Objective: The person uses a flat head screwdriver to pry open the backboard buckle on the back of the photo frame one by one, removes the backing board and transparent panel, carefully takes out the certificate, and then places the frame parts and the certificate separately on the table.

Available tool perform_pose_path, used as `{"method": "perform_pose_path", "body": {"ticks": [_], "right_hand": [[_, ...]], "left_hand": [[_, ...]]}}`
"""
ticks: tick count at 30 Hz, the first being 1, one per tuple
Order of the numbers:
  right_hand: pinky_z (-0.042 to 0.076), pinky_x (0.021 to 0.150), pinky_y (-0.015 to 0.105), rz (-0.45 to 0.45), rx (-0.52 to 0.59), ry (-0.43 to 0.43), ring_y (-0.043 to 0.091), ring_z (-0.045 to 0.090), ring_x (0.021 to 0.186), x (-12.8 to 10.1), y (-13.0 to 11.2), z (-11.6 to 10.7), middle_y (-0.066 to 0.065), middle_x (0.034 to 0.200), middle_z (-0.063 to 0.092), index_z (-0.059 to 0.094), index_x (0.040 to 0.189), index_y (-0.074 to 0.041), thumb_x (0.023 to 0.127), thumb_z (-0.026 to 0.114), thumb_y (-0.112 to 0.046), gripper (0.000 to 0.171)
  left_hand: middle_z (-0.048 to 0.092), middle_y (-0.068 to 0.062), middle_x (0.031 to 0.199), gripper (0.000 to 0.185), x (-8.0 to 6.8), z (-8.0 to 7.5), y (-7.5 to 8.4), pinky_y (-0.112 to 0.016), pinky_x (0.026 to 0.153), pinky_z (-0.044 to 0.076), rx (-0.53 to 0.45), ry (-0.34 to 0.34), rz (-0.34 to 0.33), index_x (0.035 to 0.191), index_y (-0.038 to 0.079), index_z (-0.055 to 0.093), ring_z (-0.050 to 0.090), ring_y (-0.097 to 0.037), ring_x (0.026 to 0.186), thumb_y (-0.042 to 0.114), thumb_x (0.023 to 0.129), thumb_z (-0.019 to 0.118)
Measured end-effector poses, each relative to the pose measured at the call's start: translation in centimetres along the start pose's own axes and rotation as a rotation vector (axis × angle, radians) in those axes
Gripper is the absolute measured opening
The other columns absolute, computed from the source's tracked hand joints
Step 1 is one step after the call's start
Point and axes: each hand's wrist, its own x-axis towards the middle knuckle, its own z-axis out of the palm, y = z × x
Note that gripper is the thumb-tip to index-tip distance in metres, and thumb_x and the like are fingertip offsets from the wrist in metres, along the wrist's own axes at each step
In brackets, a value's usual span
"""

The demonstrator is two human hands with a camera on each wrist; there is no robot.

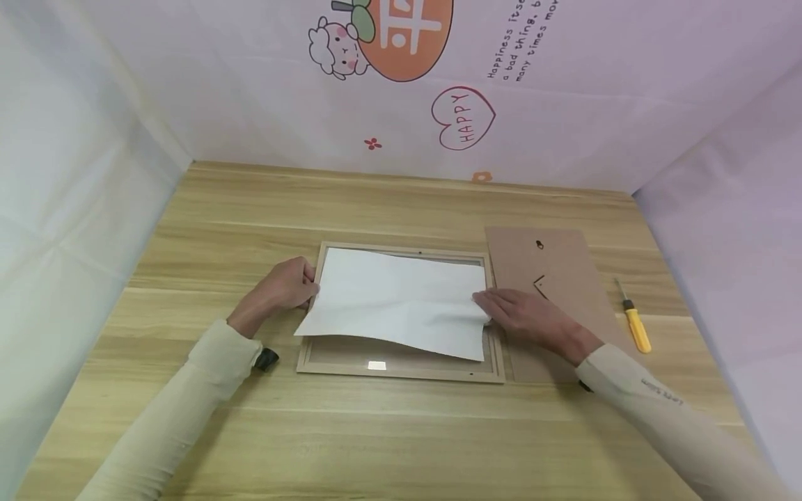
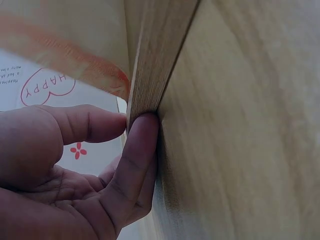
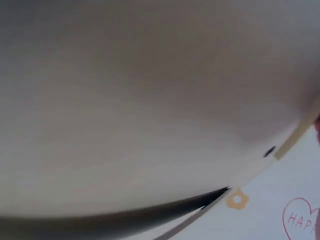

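Note:
A wooden picture frame lies flat on the table, with a white sheet of paper slightly askew over its opening. The paper's lower edge bows up. In the left wrist view the sheet's underside has an orange-red print. My left hand pinches the frame's left side, thumb against the inner edge and fingers on the outer face of the wood. At the opposite side my right hand pinches the paper's right edge, where creases run into the fingers. A blurred pale surface fills most of the right wrist view.
A brown backing board with a hanger and a black bracket lies right of the frame, partly under my right forearm. Beyond it is a yellow-handled screwdriver. White printed cloth walls off the back and both sides of the table.

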Motion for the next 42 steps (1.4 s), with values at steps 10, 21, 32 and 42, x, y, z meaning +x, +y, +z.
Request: {"method": "perform_pose_path", "body": {"ticks": [10, 21, 32, 42], "right_hand": [[0.058, 0.084, 0.038, -0.134, -0.139, 0.153, 0.028, 0.069, 0.100, 0.0, 0.1, 1.1, 0.018, 0.110, 0.070, 0.059, 0.119, 0.003, 0.105, 0.011, 0.005, 0.050], [0.059, 0.076, 0.034, -0.106, -0.063, 0.351, 0.025, 0.073, 0.091, 0.3, -0.8, 0.5, 0.019, 0.105, 0.073, 0.064, 0.110, 0.005, 0.105, 0.028, 0.005, 0.037], [0.058, 0.061, 0.035, 0.179, 0.185, 0.542, 0.024, 0.073, 0.072, 1.5, -1.5, -2.3, 0.012, 0.088, 0.076, 0.072, 0.099, -0.001, 0.104, 0.040, -0.009, 0.034], [0.054, 0.073, 0.012, 0.393, 0.404, 0.616, 0.011, 0.072, 0.072, 2.3, -0.6, -5.0, 0.010, 0.083, 0.076, 0.077, 0.094, -0.004, 0.099, 0.056, -0.033, 0.036]], "left_hand": [[0.059, -0.018, 0.103, 0.016, -0.1, 0.0, -0.2, -0.024, 0.064, 0.049, -0.014, -0.003, 0.000, 0.106, -0.005, 0.053, 0.064, -0.021, 0.079, 0.006, 0.095, 0.053], [0.059, -0.017, 0.100, 0.017, -0.2, 0.1, -0.2, -0.025, 0.065, 0.049, -0.016, 0.000, 0.014, 0.107, -0.005, 0.052, 0.064, -0.021, 0.079, 0.007, 0.095, 0.052], [0.062, -0.019, 0.101, 0.018, -0.2, 0.0, -0.5, -0.027, 0.068, 0.054, -0.036, -0.013, 0.040, 0.110, -0.006, 0.051, 0.067, -0.021, 0.079, 0.005, 0.096, 0.050], [0.061, -0.018, 0.098, 0.017, -0.1, -0.1, -0.3, -0.027, 0.067, 0.048, -0.008, 0.036, 0.068, 0.102, -0.006, 0.053, 0.056, -0.022, 0.082, 0.007, 0.092, 0.057]]}}
